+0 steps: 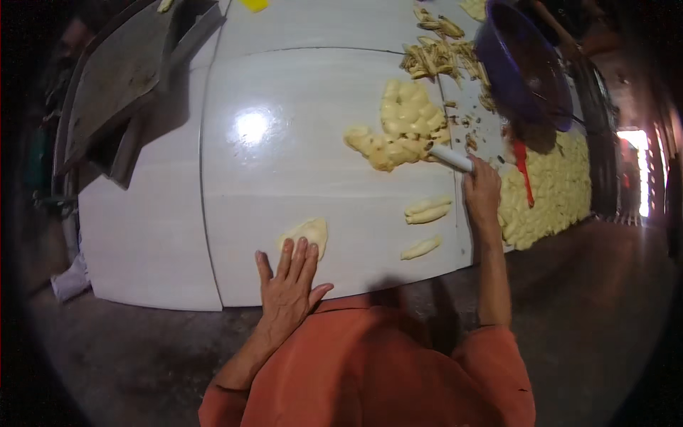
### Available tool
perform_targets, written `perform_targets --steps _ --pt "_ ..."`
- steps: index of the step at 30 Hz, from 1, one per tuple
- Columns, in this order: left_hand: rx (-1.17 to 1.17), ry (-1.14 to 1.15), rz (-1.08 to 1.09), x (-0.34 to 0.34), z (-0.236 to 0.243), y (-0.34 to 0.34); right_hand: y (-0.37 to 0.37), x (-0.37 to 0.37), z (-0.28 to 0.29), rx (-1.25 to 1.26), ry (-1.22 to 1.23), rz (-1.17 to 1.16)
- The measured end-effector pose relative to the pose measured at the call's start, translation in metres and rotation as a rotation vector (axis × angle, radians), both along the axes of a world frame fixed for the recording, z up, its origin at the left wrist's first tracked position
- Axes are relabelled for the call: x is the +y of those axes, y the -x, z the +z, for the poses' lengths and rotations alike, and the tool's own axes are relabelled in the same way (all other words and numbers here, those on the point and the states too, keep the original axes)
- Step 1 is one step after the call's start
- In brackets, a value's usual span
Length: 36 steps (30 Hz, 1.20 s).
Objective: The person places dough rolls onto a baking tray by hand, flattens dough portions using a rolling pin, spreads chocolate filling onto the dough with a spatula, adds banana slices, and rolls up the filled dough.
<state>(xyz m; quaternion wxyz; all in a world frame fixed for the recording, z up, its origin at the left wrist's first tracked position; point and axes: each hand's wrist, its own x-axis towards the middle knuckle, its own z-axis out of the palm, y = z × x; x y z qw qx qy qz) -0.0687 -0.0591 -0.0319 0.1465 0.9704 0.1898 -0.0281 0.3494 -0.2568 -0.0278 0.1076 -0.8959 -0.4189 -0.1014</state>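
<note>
My left hand [288, 281] lies flat near the front edge of the white table, its fingers spread. Its fingertips press on a thin, flattened piece of pale dough [313, 231]. My right hand [482, 188] is closed around one end of a short white tube [449, 156]. The tube's far end, dark inside, points left and touches or hangs just over a heap of soft yellow dough pieces [411, 114]. Between my hands, shaped dough rolls [428, 211] lie on the table, with a single roll [421, 247] nearer to me.
Brownish-yellow strips [441, 58] lie scattered at the back right beside a purple basin [526, 64]. At right, many dough pieces [551, 196] cover the surface, a red utensil [523, 171] on them. Dark metal trays [117, 85] stand at far left. Seams cross the white table [284, 171].
</note>
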Motion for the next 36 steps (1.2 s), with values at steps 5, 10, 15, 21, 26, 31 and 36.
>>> perform_targets --steps 5,10,15,21,26,31,36 --pt "-0.031 0.056 -0.031 0.005 -0.002 0.005 -0.018 -0.031 0.009 -0.093 -0.002 0.209" --pt "-0.433 0.063 0.173 -0.005 -0.005 0.033 0.090 0.037 0.047 0.121 -0.070 0.491" --pt "-0.256 -0.034 0.263 0.008 0.001 0.014 0.186 0.109 0.024 0.375 0.140 0.737" --pt "-0.129 -0.063 0.378 0.057 -0.007 -0.025 0.199 0.148 0.001 0.242 0.211 0.486" --pt "-0.207 -0.090 0.439 0.133 -0.010 -0.084 0.174 0.219 0.000 0.098 0.139 0.299" --pt "-0.188 0.024 0.400 0.168 -0.008 -0.099 0.146 0.230 0.023 0.254 0.030 0.556" --pt "-0.271 0.163 0.294 0.140 0.003 -0.070 0.153 0.178 0.026 0.587 0.340 0.647"
